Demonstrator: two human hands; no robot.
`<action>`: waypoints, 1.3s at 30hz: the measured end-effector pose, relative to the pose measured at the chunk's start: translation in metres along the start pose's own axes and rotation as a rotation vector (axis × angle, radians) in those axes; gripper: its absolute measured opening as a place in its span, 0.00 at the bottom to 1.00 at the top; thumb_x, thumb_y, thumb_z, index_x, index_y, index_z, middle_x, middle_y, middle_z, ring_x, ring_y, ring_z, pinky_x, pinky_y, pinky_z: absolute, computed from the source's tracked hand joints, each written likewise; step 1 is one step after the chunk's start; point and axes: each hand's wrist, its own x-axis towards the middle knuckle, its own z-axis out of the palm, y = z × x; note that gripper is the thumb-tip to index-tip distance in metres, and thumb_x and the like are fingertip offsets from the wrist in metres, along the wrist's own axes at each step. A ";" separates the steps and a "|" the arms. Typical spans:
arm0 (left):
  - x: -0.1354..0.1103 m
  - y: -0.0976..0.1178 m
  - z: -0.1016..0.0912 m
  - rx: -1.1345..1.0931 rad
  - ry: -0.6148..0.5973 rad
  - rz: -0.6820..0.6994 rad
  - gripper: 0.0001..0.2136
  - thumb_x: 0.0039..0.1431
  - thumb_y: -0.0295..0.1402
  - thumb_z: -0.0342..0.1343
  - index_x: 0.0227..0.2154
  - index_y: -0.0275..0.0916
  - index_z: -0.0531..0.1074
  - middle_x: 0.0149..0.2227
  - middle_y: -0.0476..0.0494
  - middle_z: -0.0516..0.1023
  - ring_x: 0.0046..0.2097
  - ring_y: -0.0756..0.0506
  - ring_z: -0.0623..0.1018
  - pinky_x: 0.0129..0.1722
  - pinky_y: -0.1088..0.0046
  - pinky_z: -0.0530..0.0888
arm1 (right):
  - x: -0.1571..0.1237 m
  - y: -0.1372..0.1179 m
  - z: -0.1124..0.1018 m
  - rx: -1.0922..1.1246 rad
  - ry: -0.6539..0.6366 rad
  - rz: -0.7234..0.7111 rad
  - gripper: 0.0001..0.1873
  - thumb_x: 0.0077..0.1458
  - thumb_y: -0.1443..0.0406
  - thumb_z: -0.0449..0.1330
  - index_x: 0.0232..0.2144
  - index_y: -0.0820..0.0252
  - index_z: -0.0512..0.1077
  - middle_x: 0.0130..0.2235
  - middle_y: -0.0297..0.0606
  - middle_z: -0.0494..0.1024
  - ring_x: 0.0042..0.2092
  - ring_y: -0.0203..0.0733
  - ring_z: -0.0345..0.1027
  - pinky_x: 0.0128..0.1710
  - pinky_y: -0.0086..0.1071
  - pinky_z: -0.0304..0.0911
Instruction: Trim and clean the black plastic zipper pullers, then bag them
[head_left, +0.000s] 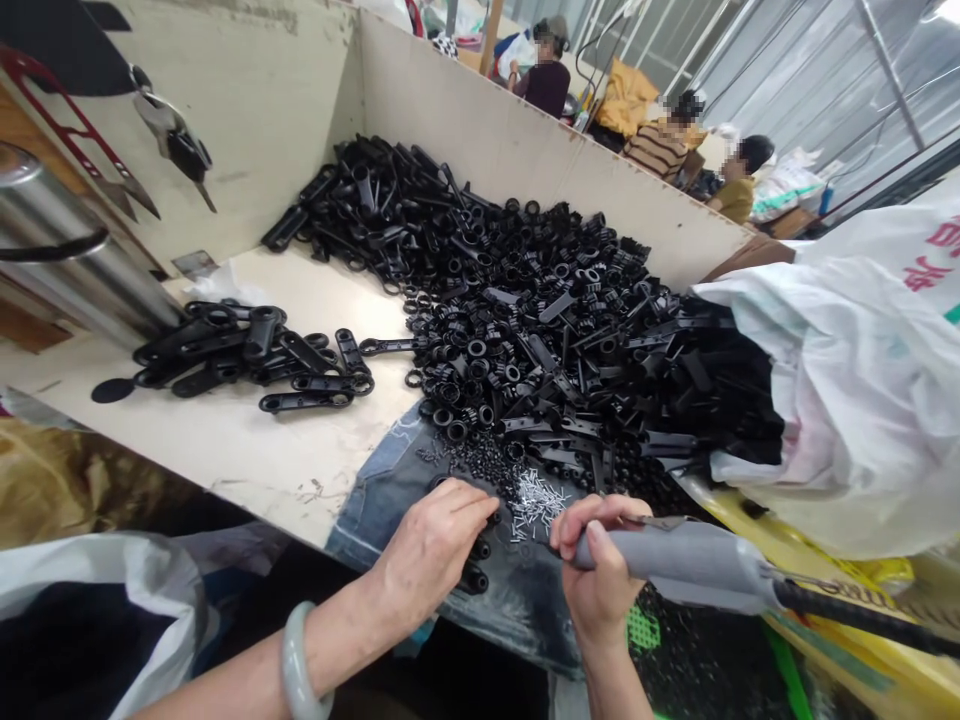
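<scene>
My left hand point(435, 550) is closed on a small black plastic part point(474, 565) at the near edge of the bench, resting on a piece of denim cloth point(390, 470). A pale green bangle sits on that wrist. My right hand point(596, 570) is wrapped round a grey powered hand tool point(690, 565), whose tip points left toward the part. A small heap of silver pins or screws point(536, 500) lies just beyond both hands. Behind it spreads a big pile of black plastic parts point(525, 330).
A smaller group of black link-shaped parts point(255, 360) lies at the left of the bench. A white sack point(847, 400) spills parts at the right. Scissors and a metal cylinder point(67, 260) are at the far left. Three people sit beyond the partition.
</scene>
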 end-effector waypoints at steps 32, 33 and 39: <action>-0.027 0.027 -0.027 0.009 0.005 -0.147 0.10 0.66 0.25 0.55 0.47 0.41 0.76 0.41 0.44 0.78 0.43 0.43 0.73 0.43 0.61 0.63 | -0.019 -0.037 0.052 0.160 -0.168 -0.054 0.03 0.62 0.65 0.57 0.39 0.52 0.66 0.24 0.26 0.71 0.23 0.37 0.61 0.24 0.32 0.61; -0.027 0.027 -0.025 0.006 -0.002 -0.146 0.10 0.66 0.26 0.56 0.47 0.41 0.76 0.41 0.44 0.78 0.43 0.43 0.73 0.42 0.61 0.63 | -0.020 -0.035 0.053 0.160 -0.175 -0.054 0.04 0.62 0.65 0.57 0.39 0.52 0.65 0.24 0.26 0.71 0.23 0.37 0.62 0.24 0.32 0.61; -0.027 0.023 -0.016 -0.005 -0.013 -0.175 0.07 0.68 0.30 0.57 0.46 0.40 0.77 0.40 0.45 0.80 0.43 0.42 0.72 0.43 0.60 0.62 | -0.023 -0.027 0.052 0.145 -0.191 -0.037 0.04 0.62 0.65 0.57 0.39 0.51 0.65 0.24 0.26 0.71 0.23 0.36 0.60 0.23 0.32 0.61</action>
